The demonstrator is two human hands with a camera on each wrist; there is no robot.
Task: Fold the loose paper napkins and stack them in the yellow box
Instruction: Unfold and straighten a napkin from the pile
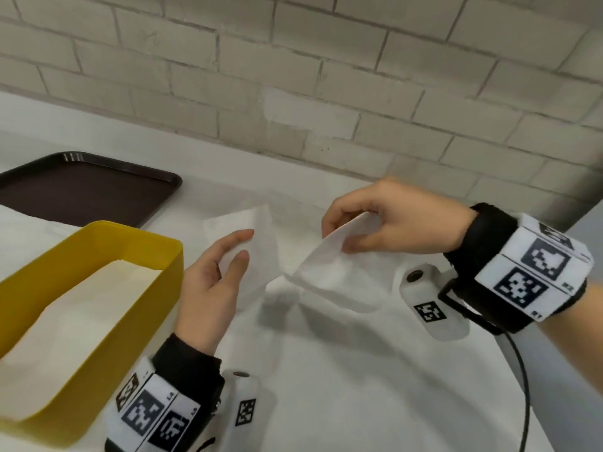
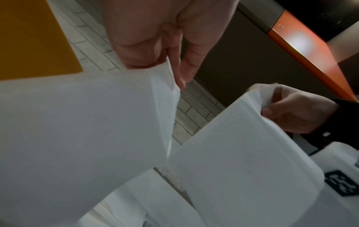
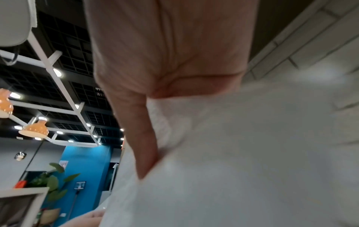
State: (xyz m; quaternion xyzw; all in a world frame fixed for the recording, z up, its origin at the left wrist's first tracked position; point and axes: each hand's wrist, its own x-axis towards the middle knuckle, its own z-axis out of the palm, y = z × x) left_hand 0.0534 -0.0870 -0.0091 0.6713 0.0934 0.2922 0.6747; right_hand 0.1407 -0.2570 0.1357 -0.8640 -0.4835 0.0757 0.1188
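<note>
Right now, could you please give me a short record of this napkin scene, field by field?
left hand: pinches one end of the napkin
right hand: pinches the other end
napkin: held above the white table, sagging in the middle
yellow box: left of the hands, napkins already inside
brown tray: behind the box

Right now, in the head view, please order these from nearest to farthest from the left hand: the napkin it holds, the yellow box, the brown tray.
1. The napkin: pinched in the left hand itself.
2. The yellow box: just to the hand's left.
3. The brown tray: farther back on the left, beyond the box.
</note>
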